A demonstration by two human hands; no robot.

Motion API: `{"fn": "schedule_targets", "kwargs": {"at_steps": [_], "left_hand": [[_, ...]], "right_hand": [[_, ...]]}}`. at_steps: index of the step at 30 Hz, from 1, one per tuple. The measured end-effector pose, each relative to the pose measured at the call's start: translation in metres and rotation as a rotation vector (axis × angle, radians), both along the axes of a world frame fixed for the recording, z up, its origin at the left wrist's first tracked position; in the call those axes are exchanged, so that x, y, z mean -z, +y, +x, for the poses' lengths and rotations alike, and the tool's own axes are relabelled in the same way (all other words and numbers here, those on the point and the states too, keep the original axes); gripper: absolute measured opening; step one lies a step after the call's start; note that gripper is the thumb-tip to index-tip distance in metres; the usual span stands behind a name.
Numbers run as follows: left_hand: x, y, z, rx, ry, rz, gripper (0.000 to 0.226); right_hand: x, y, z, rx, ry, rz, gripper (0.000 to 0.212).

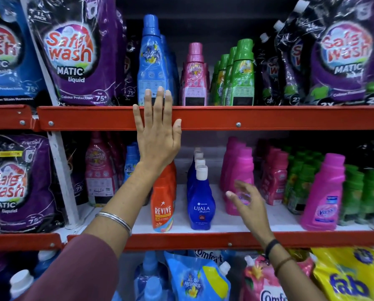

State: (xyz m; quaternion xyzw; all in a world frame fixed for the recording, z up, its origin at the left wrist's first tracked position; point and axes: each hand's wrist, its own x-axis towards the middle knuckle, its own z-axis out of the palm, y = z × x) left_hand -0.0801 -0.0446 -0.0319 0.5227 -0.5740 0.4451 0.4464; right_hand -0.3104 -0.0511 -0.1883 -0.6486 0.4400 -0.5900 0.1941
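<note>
Two hands up, nothing held | red shelf rail (246, 117): left hand (157, 137) lies flat against it, fingers straight | pink bottle (242, 168): upright on middle shelf, not yet taken | right hand (249, 205): fingers spread, just before the bottle; grasp left to do

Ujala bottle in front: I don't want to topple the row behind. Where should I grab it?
I'd wrap the right hand round the Ujala bottle at its narrow shoulder below the white cap, coming from its open right side; it stands upright.
</note>
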Motion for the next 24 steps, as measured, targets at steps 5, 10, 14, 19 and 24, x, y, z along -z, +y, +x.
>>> {"fn": "schedule_targets", "kwargs": {"at_steps": [5, 10, 14, 19, 24], "left_hand": [[-0.009, 0.004, -0.025, 0.064, -0.035, 0.022, 0.062], [-0.016, 0.000, -0.051, 0.072, -0.023, 0.018, 0.062], [-0.014, -0.006, -0.052, 0.007, -0.024, 0.019, 0.062], [-0.014, -0.008, -0.052, 0.004, -0.019, 0.006, 0.063], [-0.014, -0.007, -0.052, 0.004, -0.012, 0.013, 0.063]], "right_hand": [[-0.015, 0.005, -0.061, 0.436, -0.102, -0.324, 0.032], [-0.013, -0.003, -0.127, 0.702, -0.171, -0.280, 0.060], [-0.006, -0.010, -0.154, 0.694, -0.119, -0.013, 0.090], [-0.001, -0.016, -0.163, 0.726, 0.050, 0.159, 0.096], [-0.003, -0.015, -0.166, 0.786, 0.106, 0.210, 0.089]]}}
